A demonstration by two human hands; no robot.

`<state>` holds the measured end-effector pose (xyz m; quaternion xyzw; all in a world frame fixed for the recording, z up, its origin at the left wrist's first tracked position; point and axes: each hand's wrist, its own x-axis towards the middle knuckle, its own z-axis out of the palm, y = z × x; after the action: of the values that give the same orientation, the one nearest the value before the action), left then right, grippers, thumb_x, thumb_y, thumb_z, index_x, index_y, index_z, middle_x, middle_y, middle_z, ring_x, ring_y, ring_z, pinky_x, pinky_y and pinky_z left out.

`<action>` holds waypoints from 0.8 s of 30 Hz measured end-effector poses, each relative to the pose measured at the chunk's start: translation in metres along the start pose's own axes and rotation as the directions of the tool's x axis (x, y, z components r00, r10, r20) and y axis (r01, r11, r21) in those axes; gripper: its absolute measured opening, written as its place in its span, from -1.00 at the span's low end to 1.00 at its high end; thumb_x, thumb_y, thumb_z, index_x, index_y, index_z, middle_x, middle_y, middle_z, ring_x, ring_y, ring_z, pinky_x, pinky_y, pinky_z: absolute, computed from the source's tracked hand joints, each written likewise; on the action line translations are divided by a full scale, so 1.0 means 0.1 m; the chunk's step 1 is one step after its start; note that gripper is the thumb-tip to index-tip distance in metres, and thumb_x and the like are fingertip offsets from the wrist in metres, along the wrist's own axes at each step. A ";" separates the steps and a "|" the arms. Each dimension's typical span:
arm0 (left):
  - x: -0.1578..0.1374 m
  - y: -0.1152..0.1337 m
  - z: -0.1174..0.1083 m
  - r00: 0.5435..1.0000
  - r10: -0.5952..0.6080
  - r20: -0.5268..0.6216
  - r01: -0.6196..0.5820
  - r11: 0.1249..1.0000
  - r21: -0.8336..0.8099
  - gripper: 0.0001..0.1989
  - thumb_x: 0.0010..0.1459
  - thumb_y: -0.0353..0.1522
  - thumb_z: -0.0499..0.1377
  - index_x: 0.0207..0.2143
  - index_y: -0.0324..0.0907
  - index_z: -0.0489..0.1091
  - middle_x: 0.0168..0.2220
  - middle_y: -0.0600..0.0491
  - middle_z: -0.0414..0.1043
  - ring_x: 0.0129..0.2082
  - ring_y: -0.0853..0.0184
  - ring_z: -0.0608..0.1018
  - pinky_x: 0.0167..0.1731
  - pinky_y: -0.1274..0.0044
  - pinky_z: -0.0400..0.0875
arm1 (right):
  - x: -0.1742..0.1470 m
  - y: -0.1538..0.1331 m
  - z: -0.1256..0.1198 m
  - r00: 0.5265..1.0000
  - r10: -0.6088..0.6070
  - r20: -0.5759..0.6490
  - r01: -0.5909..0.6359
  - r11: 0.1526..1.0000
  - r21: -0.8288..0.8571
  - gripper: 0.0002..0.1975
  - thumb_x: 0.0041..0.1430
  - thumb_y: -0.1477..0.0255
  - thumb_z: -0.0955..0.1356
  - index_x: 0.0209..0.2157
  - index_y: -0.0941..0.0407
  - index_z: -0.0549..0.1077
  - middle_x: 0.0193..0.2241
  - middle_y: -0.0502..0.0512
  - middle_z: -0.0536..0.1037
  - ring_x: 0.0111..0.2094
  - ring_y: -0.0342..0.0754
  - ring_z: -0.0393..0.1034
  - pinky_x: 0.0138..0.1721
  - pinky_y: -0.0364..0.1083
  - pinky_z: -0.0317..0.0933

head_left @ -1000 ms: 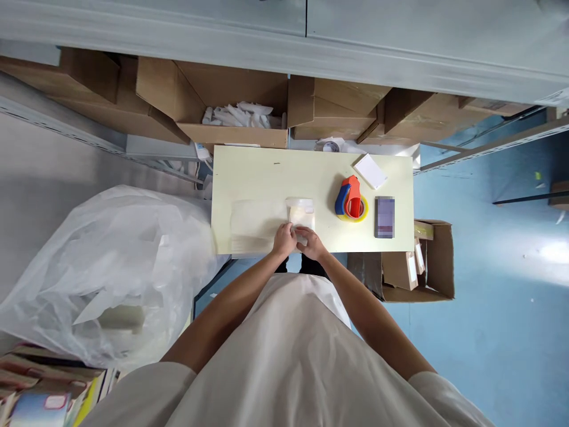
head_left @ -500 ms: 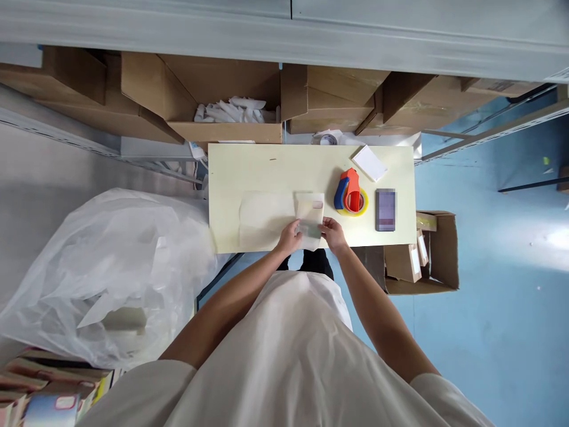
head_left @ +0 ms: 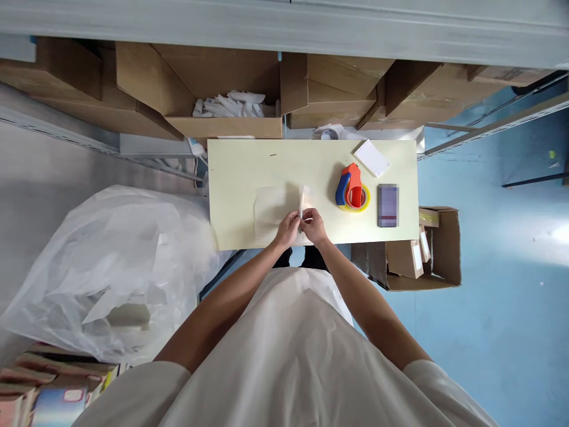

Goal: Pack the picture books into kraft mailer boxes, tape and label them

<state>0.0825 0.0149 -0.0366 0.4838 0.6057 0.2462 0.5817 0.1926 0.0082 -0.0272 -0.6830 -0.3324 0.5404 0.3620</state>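
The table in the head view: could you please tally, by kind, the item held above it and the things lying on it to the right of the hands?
Thin pale item, held: 1
Tape dispenser, counted with its yellow roll: 1
Phone-like device: 1
White rectangular pad: 1
Total: 4

1. From here I find bare fingers [head_left: 309, 214] hiding part of the thin, whitish packet [head_left: 303, 198] over the pale-yellow rectangular table [head_left: 240, 172].
2. Pixels mask the purplish rectangular device [head_left: 388, 205] at the table's right.
3. I lose pink-and-blue paper books [head_left: 60, 405], left of the table, past the bottom edge.
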 end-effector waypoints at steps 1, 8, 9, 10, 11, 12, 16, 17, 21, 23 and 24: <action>-0.01 -0.02 -0.04 1.000 -0.022 -0.019 0.022 1.000 -0.003 -0.66 0.22 -0.32 -0.07 -0.01 -0.18 0.32 -0.09 -0.01 0.48 -0.11 0.31 0.51 -0.14 0.52 0.40 | 0.00 0.02 0.04 1.000 -0.007 0.024 0.007 1.000 -0.022 -0.76 -0.11 0.35 0.37 -0.35 0.06 0.29 -0.44 -0.08 0.37 -0.51 -0.20 0.30 -0.47 -0.16 0.24; 0.00 -0.16 -0.21 0.989 -0.125 -0.079 0.134 0.982 0.130 -0.62 0.22 -0.22 -0.02 -0.01 -0.22 0.32 0.06 -0.13 0.35 0.09 0.19 0.38 0.05 0.40 0.26 | -0.04 0.30 -0.13 0.980 -0.120 -0.160 0.063 0.945 -0.321 -0.68 -0.03 0.33 0.35 -0.18 0.10 0.38 -0.15 0.20 0.42 -0.23 -0.01 0.37 -0.16 0.02 0.29; -0.01 -0.16 -0.21 0.990 -0.115 -0.087 0.126 0.981 0.144 -0.63 0.21 -0.23 0.00 -0.01 -0.23 0.33 0.08 -0.14 0.32 0.12 0.18 0.34 0.09 0.39 0.22 | -0.05 0.34 -0.17 0.979 -0.114 -0.171 0.051 0.942 -0.332 -0.66 -0.03 0.33 0.35 -0.16 0.11 0.37 -0.14 0.22 0.42 -0.22 0.00 0.37 -0.15 0.03 0.29; -0.02 -0.15 -0.20 0.991 -0.096 -0.097 0.112 0.979 0.169 -0.62 0.20 -0.24 0.01 0.00 -0.24 0.33 0.09 -0.16 0.29 0.14 0.17 0.31 0.12 0.39 0.17 | -0.05 0.37 -0.19 0.981 -0.100 -0.166 0.040 0.943 -0.330 -0.64 -0.03 0.34 0.34 -0.14 0.11 0.37 -0.14 0.22 0.43 -0.22 0.01 0.37 -0.15 0.03 0.28; -0.04 -0.14 -0.20 0.992 -0.074 -0.099 0.093 0.975 0.203 -0.61 0.20 -0.25 0.02 0.01 -0.26 0.32 0.11 -0.17 0.26 0.15 0.17 0.29 0.15 0.40 0.14 | -0.04 0.39 -0.21 0.985 -0.083 -0.151 0.031 0.947 -0.318 -0.64 -0.02 0.35 0.33 -0.13 0.11 0.36 -0.15 0.21 0.45 -0.22 0.00 0.38 -0.15 0.02 0.28; -0.05 -0.14 -0.18 0.994 -0.052 -0.092 0.073 0.968 0.242 -0.60 0.19 -0.26 0.02 0.02 -0.27 0.31 0.11 -0.19 0.25 0.16 0.17 0.29 0.16 0.41 0.12 | -0.03 0.40 -0.21 0.988 -0.066 -0.138 0.022 0.953 -0.302 -0.64 -0.02 0.36 0.33 -0.13 0.11 0.36 -0.17 0.19 0.46 -0.22 0.00 0.39 -0.16 0.01 0.28; -0.09 -0.14 -0.15 0.999 -0.013 -0.043 0.027 0.939 0.343 -0.61 0.21 -0.27 0.00 0.03 -0.26 0.31 0.07 -0.19 0.29 0.11 0.16 0.35 0.13 0.36 0.19 | 0.07 0.39 -0.17 0.987 0.029 -0.159 -0.060 0.980 -0.192 -0.67 -0.07 0.36 0.33 -0.19 0.09 0.37 -0.28 0.11 0.50 -0.28 -0.05 0.40 -0.20 -0.03 0.28; -0.10 -0.15 -0.14 0.999 -0.017 -0.046 0.032 0.939 0.343 -0.62 0.21 -0.27 0.00 0.02 -0.24 0.31 0.07 -0.18 0.30 0.10 0.15 0.36 0.11 0.34 0.22 | 0.10 0.38 -0.16 0.985 0.073 -0.156 -0.096 0.985 -0.144 -0.67 -0.10 0.36 0.34 -0.21 0.08 0.37 -0.31 0.08 0.50 -0.30 -0.06 0.39 -0.22 -0.04 0.28; -0.09 -0.17 -0.11 0.999 -0.045 -0.011 0.047 0.956 0.290 -0.57 0.22 -0.25 -0.01 0.07 -0.27 0.28 0.11 -0.20 0.28 0.07 0.16 0.40 0.04 0.35 0.31 | 0.15 0.33 -0.21 0.977 0.195 -0.089 -0.196 0.981 0.005 -0.73 -0.18 0.35 0.37 -0.34 0.11 0.37 -0.43 0.01 0.47 -0.41 -0.09 0.36 -0.32 -0.07 0.27; -0.08 -0.16 -0.06 0.997 -0.050 0.053 0.036 0.969 0.244 -0.55 0.22 -0.25 0.00 0.10 -0.28 0.25 0.13 -0.20 0.27 0.08 0.17 0.40 0.02 0.39 0.32 | 0.13 0.29 -0.29 0.977 0.198 -0.078 -0.197 0.980 0.014 -0.73 -0.19 0.32 0.38 -0.39 0.12 0.36 -0.46 0.00 0.46 -0.44 -0.10 0.34 -0.37 -0.08 0.27; -0.08 -0.15 -0.03 0.995 -0.048 0.086 0.029 0.976 0.216 -0.55 0.21 -0.26 0.01 0.11 -0.27 0.23 0.13 -0.19 0.27 0.09 0.17 0.39 0.01 0.39 0.33 | 0.11 0.26 -0.33 0.979 0.190 -0.074 -0.188 0.982 0.031 -0.72 -0.20 0.30 0.38 -0.39 0.12 0.35 -0.45 0.00 0.46 -0.44 -0.10 0.34 -0.38 -0.08 0.26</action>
<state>0.0741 0.0023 -0.0453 0.5427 0.6111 0.1459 0.5575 0.2288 -0.0004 -0.0499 -0.7275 -0.2453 0.5495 0.3295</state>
